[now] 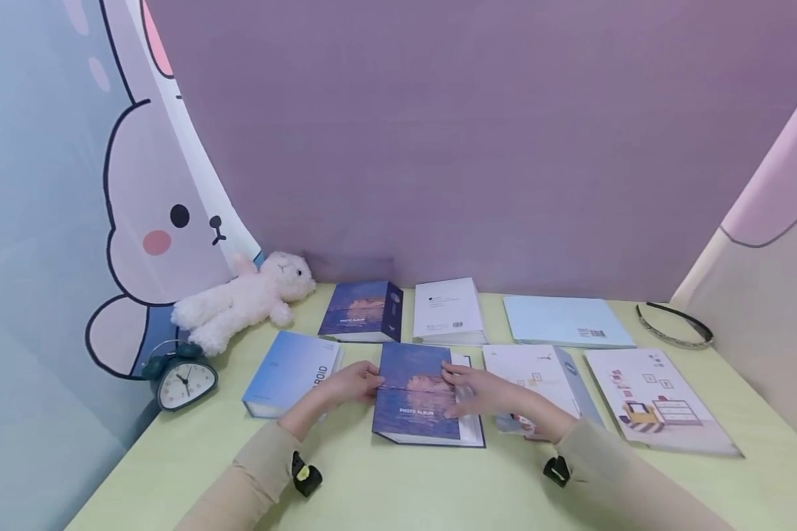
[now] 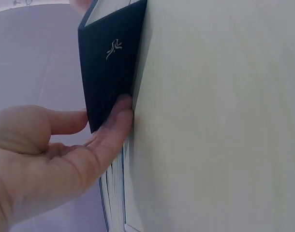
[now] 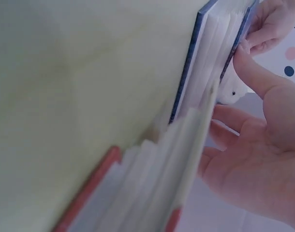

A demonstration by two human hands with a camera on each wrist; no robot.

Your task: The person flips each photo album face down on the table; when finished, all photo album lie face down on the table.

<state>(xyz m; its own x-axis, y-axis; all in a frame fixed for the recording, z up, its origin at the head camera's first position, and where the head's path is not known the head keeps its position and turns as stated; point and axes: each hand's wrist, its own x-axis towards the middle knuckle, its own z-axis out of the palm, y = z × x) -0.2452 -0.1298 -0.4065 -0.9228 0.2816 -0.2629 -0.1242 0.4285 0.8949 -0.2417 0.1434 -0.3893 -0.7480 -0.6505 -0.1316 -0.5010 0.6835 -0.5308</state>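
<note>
A purple-blue photo album with a pink cloud picture lies at the front middle of the table, pages showing along its right side. My left hand is at its spine. In the left wrist view the dark spine sits between that thumb and the fingers, which grip its end. From the right, my right hand touches the front cover near its free edge, fingers spread from the thumb. The right wrist view shows the thumb tip of the right hand against the cover's edge, beside the album's pages.
A blue album lies to the left, an illustrated album partly under the right forearm, another farther right. Behind lie a matching purple album, white album and light-blue album. Alarm clock, plush toy and headband stand around.
</note>
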